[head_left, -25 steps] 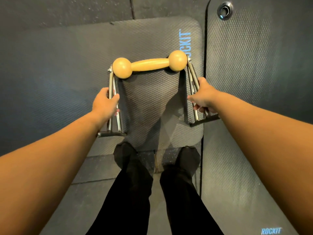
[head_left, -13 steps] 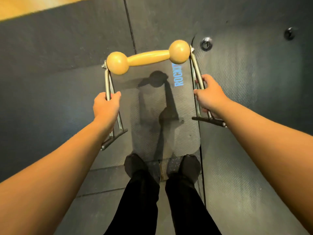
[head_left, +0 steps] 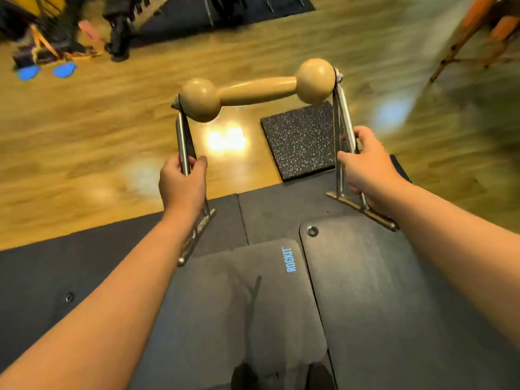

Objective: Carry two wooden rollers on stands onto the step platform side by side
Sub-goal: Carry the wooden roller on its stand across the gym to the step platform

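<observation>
The wooden roller [head_left: 257, 91], a pale dumbbell shape with a ball at each end, sits atop its metal stand [head_left: 342, 116], lifted clear of the floor, tilted forward. The left hand [head_left: 183, 182] is wrapped around the left upright, the right hand [head_left: 365, 164] around the right. Below lie dark exercise mats [head_left: 253, 305]; beyond, a speckled rubber tile [head_left: 298, 142] on the blurred wooden floor [head_left: 84, 136].
</observation>
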`<state>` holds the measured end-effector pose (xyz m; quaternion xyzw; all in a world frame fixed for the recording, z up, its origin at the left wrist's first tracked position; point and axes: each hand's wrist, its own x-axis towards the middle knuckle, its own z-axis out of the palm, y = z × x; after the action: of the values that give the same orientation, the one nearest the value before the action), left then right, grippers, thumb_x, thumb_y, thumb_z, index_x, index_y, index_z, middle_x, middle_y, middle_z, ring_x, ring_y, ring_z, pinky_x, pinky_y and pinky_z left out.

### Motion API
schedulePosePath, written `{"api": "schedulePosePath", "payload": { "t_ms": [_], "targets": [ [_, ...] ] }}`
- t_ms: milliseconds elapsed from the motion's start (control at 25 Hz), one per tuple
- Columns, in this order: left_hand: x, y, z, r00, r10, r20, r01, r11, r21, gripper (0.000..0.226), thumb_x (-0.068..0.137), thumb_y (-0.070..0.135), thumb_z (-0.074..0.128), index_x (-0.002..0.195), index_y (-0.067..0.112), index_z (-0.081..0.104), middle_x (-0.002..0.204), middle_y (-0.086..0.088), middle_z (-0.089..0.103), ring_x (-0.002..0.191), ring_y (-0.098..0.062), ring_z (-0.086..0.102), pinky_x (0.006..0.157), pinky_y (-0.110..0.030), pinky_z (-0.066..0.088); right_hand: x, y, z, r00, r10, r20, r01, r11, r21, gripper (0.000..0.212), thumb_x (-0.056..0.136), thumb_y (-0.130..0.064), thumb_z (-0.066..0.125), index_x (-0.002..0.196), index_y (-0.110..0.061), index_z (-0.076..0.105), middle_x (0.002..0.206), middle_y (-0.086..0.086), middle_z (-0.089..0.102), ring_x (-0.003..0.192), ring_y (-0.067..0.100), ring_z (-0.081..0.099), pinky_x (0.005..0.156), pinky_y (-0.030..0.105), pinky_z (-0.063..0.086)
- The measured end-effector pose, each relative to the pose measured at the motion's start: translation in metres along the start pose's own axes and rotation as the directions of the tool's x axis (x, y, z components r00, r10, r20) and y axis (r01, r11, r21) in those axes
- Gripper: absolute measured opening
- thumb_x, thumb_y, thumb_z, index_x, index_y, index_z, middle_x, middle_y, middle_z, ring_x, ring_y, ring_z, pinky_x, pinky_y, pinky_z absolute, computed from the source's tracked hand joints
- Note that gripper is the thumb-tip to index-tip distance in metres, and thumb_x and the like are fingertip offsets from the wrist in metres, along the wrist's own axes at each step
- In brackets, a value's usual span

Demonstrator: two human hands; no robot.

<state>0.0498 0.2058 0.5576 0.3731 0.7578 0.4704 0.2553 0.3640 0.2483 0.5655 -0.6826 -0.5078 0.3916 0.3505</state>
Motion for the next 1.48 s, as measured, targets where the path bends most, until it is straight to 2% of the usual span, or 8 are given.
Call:
{"api": "schedulePosePath", "payload": {
  "t_ms": [160, 400, 560, 680, 800, 1000, 1280, 1480],
  "targets": [
    [-0.001, 0.161, -0.067, 0.991, 0.132, -0.023, -0.133, 0.986, -0.099, 0.024, 0.094, 0.037, 0.066, 0.078, 0.023, 0.054, 0.068, 0.001, 0.05, 0.057, -0.015, 0.045, 0.054, -0.031, 0.035, -0.026, -0.149, -0.079, 0.987, -0.138, -0.084, 0.146, 0.985, 0.096, 0.029, 0.095, -0.003, 0.057, 0.115, -0.024, 0.055, 0.074, 0.001, 0.053, 0.048, 0.011, 0.046, 0.036, 0.027, 0.037],
    [-0.012, 0.375, -0.167, 0.924, 0.368, -0.099, -0.381, 0.885, -0.266, 0.035, 0.094, 0.049, 0.061, 0.075, 0.021, 0.052, 0.068, -0.008, 0.047, 0.062, -0.025, 0.045, 0.057, -0.043, 0.037, -0.083, -0.347, -0.196, 0.918, -0.346, -0.193, 0.382, 0.903, 0.197, 0.029, 0.094, -0.01, 0.055, 0.101, -0.038, 0.055, 0.071, 0.0, 0.048, 0.051, 0.017, 0.04, 0.036, 0.024, 0.03],
    [-0.035, 0.495, -0.233, 0.891, 0.425, -0.158, -0.447, 0.766, -0.461, 0.038, 0.101, 0.053, 0.046, 0.082, 0.022, 0.059, 0.056, 0.004, 0.044, 0.052, -0.02, 0.038, 0.052, -0.034, 0.03, -0.131, -0.454, -0.264, 0.847, -0.47, -0.248, 0.525, 0.811, 0.258, 0.035, 0.099, -0.012, 0.056, 0.094, -0.047, 0.054, 0.073, 0.0, 0.049, 0.05, 0.017, 0.039, 0.033, 0.022, 0.029],
    [-0.063, 0.564, -0.281, 0.846, 0.473, -0.245, -0.531, 0.707, -0.467, 0.042, 0.108, 0.048, 0.037, 0.085, 0.024, 0.062, 0.055, 0.006, 0.045, 0.048, -0.015, 0.04, 0.051, -0.032, 0.032, -0.173, -0.517, -0.303, 0.792, -0.554, -0.255, 0.609, 0.741, 0.282, 0.042, 0.099, -0.011, 0.056, 0.091, -0.052, 0.053, 0.072, 0.001, 0.048, 0.046, 0.013, 0.041, 0.033, 0.023, 0.031],
    [-0.087, 0.613, -0.32, 0.765, 0.563, -0.312, -0.641, 0.619, -0.454, 0.041, 0.108, 0.046, 0.039, 0.086, 0.023, 0.064, 0.051, 0.009, 0.049, 0.046, -0.012, 0.044, 0.048, -0.03, 0.034, -0.211, -0.562, -0.334, 0.739, -0.607, -0.293, 0.674, 0.671, 0.31, 0.041, 0.102, -0.01, 0.055, 0.097, -0.051, 0.054, 0.072, 0.003, 0.046, 0.045, 0.01, 0.04, 0.034, 0.023, 0.032],
    [-0.117, 0.672, -0.366, 0.683, 0.628, -0.373, -0.725, 0.523, -0.447, 0.04, 0.104, 0.052, 0.041, 0.086, 0.025, 0.064, 0.047, 0.01, 0.046, 0.048, -0.02, 0.041, 0.053, -0.032, 0.033, -0.259, -0.61, -0.372, 0.663, -0.667, -0.34, 0.748, 0.572, 0.337, 0.026, 0.105, -0.01, 0.052, 0.121, -0.031, 0.052, 0.077, 0.004, 0.046, 0.051, 0.012, 0.041, 0.041, 0.025, 0.035],
    [-0.143, 0.674, -0.391, 0.65, 0.663, -0.372, -0.751, 0.481, -0.452, 0.038, 0.108, 0.049, 0.039, 0.09, 0.026, 0.063, 0.047, 0.01, 0.043, 0.04, -0.01, 0.036, 0.046, -0.029, 0.03, -0.291, -0.624, -0.375, 0.609, -0.701, -0.372, 0.785, 0.462, 0.414, 0.015, 0.11, -0.025, 0.051, 0.122, -0.019, 0.056, 0.066, -0.001, 0.042, 0.042, 0.005, 0.036, 0.038, 0.021, 0.031],
    [-0.135, 0.668, -0.397, 0.662, 0.676, -0.323, -0.728, 0.478, -0.492, 0.037, 0.11, 0.045, 0.039, 0.093, 0.022, 0.063, 0.048, 0.009, 0.043, 0.04, -0.008, 0.034, 0.041, -0.025, 0.029, -0.292, -0.624, -0.359, 0.63, -0.66, -0.411, 0.767, 0.442, 0.465, 0.031, 0.11, -0.035, 0.046, 0.111, -0.008, 0.06, 0.06, -0.001, 0.04, 0.038, 0.006, 0.033, 0.035, 0.02, 0.029]
  ]
}}
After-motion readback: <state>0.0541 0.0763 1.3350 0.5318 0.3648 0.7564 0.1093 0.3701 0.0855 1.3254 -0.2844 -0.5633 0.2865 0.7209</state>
